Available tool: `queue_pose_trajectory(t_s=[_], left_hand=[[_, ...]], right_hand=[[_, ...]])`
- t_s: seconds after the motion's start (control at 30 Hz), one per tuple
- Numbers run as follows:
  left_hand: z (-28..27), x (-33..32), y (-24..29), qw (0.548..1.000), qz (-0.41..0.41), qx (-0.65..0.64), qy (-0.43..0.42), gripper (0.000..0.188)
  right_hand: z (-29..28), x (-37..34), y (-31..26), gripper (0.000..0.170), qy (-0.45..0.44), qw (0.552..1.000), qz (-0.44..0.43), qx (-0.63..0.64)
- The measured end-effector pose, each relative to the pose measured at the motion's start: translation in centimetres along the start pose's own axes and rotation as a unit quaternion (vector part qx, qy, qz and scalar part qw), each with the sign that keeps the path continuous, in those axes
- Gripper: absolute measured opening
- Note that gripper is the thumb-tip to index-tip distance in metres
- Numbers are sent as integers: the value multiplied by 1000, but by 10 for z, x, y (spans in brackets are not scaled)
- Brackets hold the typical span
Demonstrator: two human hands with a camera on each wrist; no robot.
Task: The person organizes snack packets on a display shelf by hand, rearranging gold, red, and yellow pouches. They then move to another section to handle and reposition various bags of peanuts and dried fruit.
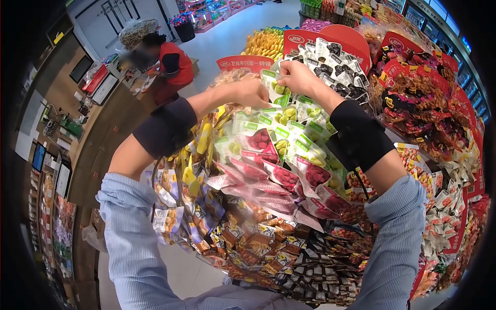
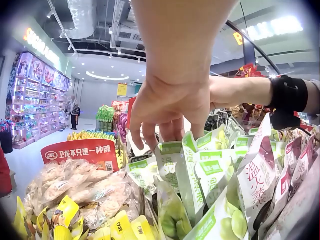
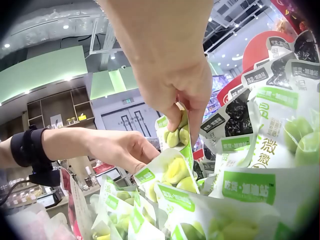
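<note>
In the head view, my right hand (image 1: pixel 299 78) pinches the top of an upright green-and-white fruit packet (image 1: pixel 281 89) at the back of the pile. To its left, my left hand (image 1: pixel 251 94) reaches down with bent fingers. The right wrist view shows my left hand (image 3: pixel 122 149) with thumb and fingers at the upper corner of a nearer green fruit packet (image 3: pixel 175 172), while my right hand (image 3: pixel 175 85) grips the packet behind it (image 3: pixel 175 136). Packets partly hide my left fingertips (image 2: pixel 170 131) in the left wrist view.
Pink-and-white packets (image 1: pixel 281 175) lie in front of the green ones, black-and-white packets (image 1: pixel 336 67) behind right. Red signs (image 1: pixel 245 63) edge the display. A person in a red vest (image 1: pixel 174 64) sits near the wooden counter (image 1: pixel 106 121) at left.
</note>
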State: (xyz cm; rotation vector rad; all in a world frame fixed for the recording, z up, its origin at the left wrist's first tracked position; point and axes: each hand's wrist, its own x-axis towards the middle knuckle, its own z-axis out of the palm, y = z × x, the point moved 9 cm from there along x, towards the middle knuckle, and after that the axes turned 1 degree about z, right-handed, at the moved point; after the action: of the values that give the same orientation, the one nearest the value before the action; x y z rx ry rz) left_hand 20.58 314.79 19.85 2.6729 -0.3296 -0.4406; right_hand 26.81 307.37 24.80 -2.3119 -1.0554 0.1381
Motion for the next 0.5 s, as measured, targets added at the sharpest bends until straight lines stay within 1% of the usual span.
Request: queue_pose_trajectory(t_s=[0.07,0.1,0.13,0.17,0.2,0.27,0.3,0.33,0.37,0.43,0.5], left_hand=[[-1,-5,6,1000,-4,6,6,27],[-1,-8,8,1000,-12,10,4,27],[-2,-11,9,1000,-21,13,3,27],[1,-6,5,1000,9,14,8,28],[0,-8,8,1000,5,18,9,28],[-1,-13,13,1000,-3,27,13,27],[-1,-11,11,1000,8,16,16,27],[0,-11,9,1000,20,5,18,27],[1,-10,7,999,31,-6,21,26],[0,-12,8,1000,19,-11,18,27],[1,-13,9,1000,18,-11,16,27]], right_hand=[[11,-1,-2,27,-38,999,-2,-21],[10,-5,-10,23,-13,999,-49,-7],[12,-4,-10,23,-26,998,-50,-6],[15,-3,-10,23,-39,998,-51,-4],[17,-1,-9,23,-52,997,-53,-3],[23,2,-13,25,-95,990,-91,-58],[27,2,-15,25,-115,984,-106,-80],[31,1,-15,27,-135,978,-120,-102],[32,1,-16,30,-126,976,-130,-119],[33,-3,-20,37,-106,972,-148,-150],[34,-6,-26,44,-121,966,-146,-178]])
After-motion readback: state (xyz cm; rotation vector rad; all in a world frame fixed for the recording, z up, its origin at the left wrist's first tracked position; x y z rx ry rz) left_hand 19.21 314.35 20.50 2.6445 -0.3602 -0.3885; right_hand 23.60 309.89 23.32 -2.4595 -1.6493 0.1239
